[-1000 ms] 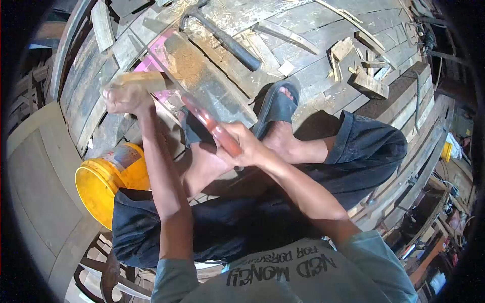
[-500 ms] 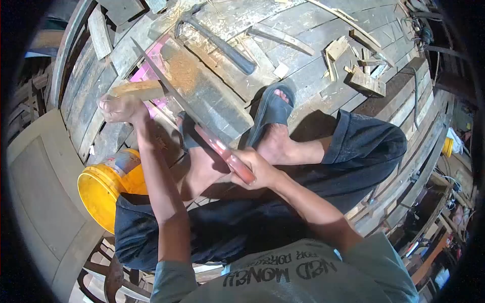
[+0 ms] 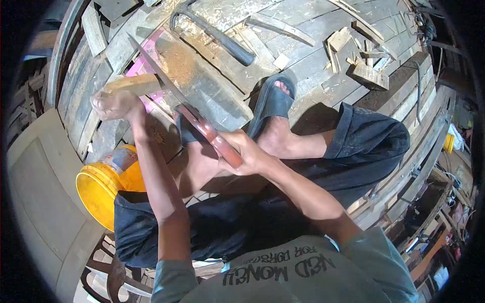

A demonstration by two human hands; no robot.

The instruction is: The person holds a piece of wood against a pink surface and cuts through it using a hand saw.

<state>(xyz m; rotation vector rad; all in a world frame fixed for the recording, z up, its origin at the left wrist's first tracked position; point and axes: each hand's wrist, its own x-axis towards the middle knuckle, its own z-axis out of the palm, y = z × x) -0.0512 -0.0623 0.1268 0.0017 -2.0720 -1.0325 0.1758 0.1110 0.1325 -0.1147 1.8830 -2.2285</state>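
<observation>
My right hand (image 3: 242,151) is closed round the red-brown handle (image 3: 214,139) of a handsaw. The saw's long blade (image 3: 160,73) points away to the upper left, passing the end of a short wood piece (image 3: 134,83). My left hand (image 3: 118,105) is a closed fist around that wood piece, its far fingers partly hidden. Beneath the blade lies a thick wooden block (image 3: 217,93), with sawdust (image 3: 174,61) scattered on it. A strip of pink material (image 3: 136,68) shows beside the block. Whether the teeth touch the wood cannot be made out.
A dark-handled tool with a curved head (image 3: 217,38) lies beyond the block. Wood offcuts (image 3: 369,73) are scattered to the right. A yellow bucket (image 3: 96,194) stands by my left knee, near a panelled wooden board (image 3: 45,187). My sandalled foot (image 3: 275,103) rests beside the block.
My right hand and the saw have moved forward, up and to the left in view. My left hand, still on the wood piece, has shifted slightly left.
</observation>
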